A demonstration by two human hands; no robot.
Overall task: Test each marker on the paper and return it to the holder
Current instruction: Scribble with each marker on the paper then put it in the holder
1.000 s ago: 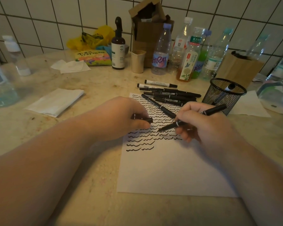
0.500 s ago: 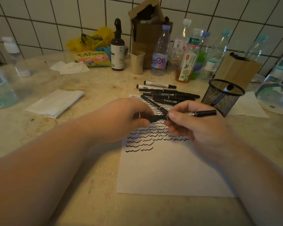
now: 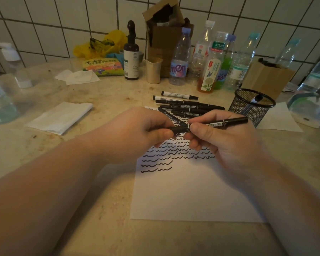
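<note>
Above the middle of the paper (image 3: 192, 191) we hold the black marker (image 3: 218, 123) level, its long barrel pointing right toward the mesh holder (image 3: 251, 106). Our right hand (image 3: 224, 139) pinches the barrel between thumb and curled fingers; our left hand (image 3: 137, 133) pinches the cap (image 3: 175, 129) at the marker's left end. Cap looks seated or nearly so; the joint sits between the two thumbs and we can't tell if it has clicked.

Likely step: capping, then the drop into the holder. To do it well we push cap and barrel straight along one axis, no twist off-line, until it stops. Then let go with the left, and swing the right hand to the holder just to the far right, tip the marker upright and lower it in rather than toss it, since the mesh cup looks light and could tip.

Rows of wavy black test strokes (image 3: 174, 154) fill the far part of the sheet; the near part is blank. Just beyond the hands lies a pile of markers (image 3: 185, 106), seemingly untested. One white-bodied marker (image 3: 257, 98) already stands in the holder. Bottles (image 3: 209, 61) and a cardboard box (image 3: 164, 34) line the tiled wall, with a folded tissue (image 3: 61, 117) at left.
</note>
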